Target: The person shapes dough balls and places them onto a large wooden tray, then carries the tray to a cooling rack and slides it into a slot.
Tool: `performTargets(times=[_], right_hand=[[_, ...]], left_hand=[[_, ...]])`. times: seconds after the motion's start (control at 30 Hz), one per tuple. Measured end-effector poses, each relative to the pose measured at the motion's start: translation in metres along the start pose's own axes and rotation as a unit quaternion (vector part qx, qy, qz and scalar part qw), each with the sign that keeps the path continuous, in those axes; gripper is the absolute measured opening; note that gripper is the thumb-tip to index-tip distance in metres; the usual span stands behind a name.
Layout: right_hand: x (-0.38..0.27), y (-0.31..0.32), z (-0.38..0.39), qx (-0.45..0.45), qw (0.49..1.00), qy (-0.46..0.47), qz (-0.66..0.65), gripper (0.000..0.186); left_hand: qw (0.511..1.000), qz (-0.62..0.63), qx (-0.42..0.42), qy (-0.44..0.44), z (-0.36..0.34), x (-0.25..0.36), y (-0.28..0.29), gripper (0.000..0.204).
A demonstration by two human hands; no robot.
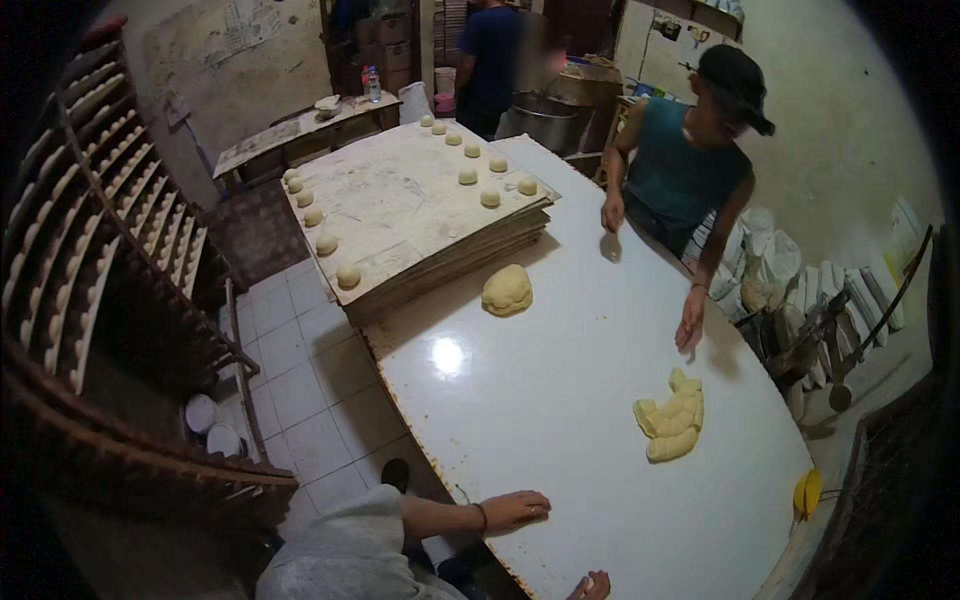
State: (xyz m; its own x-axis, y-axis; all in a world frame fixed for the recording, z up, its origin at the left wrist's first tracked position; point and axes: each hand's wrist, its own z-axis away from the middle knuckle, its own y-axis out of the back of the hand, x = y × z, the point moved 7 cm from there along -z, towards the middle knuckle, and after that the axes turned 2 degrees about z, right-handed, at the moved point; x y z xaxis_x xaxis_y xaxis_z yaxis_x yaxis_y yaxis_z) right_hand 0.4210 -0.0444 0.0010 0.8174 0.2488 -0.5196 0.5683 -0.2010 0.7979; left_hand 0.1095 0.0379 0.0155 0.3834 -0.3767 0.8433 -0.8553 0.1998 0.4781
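My left hand (518,510), with a dark band at its wrist, rests palm down on the white tabletop (560,400) near its close edge. Its fingers lie low against the surface, and whatever is under the palm is hidden. At the bottom edge of the picture my right hand (597,584) shows only in part, its fingers curled beside something small and pale. Nearest to my hands is a curved row of cut yellowish dough pieces (675,420), lying to the right. Farther up the table sits a rounded lump of dough (507,290).
A stack of floured boards (400,200) carries several dough balls (348,275). Across the table a co-worker (690,170) in a cap holds one hand (690,318) near the cut dough. Racks (130,180) of filled trays stand left. A yellow object (806,493) is at the right edge.
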Motion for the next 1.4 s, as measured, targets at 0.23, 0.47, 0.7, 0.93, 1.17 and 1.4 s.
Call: performTargets(times=[0.23,0.47,0.7,0.93,1.17,1.4], right_hand=[[-0.036,0.002,-0.002,0.043,0.859,-0.407,-0.308,0.042],[-0.227,-0.135,-0.169,-0.086,0.843,-0.397,-0.351,0.049],[-0.631,-0.279,-0.373,-0.227,0.907,0.089,-0.342,0.040],[-0.681,-0.331,-0.393,-0.208,0.942,0.239,-0.111,0.067],[-0.318,-0.236,-0.259,-0.184,0.964,-0.041,-0.186,0.049],[0.092,-0.064,-0.211,0.101,0.941,-0.310,0.086,0.037]], left_hand=[[0.832,0.424,0.051,0.354,0.064,-0.076,0.087,0.032],[0.901,0.050,0.342,0.261,0.047,-0.037,0.598,0.033],[0.901,-0.321,0.172,0.235,0.080,-0.166,0.710,0.046],[0.914,-0.282,0.255,0.145,0.075,-0.108,0.708,0.060],[0.706,-0.519,0.378,0.299,0.307,-0.161,0.692,0.042],[0.557,0.233,0.263,0.753,0.519,-0.240,0.231,0.053]])
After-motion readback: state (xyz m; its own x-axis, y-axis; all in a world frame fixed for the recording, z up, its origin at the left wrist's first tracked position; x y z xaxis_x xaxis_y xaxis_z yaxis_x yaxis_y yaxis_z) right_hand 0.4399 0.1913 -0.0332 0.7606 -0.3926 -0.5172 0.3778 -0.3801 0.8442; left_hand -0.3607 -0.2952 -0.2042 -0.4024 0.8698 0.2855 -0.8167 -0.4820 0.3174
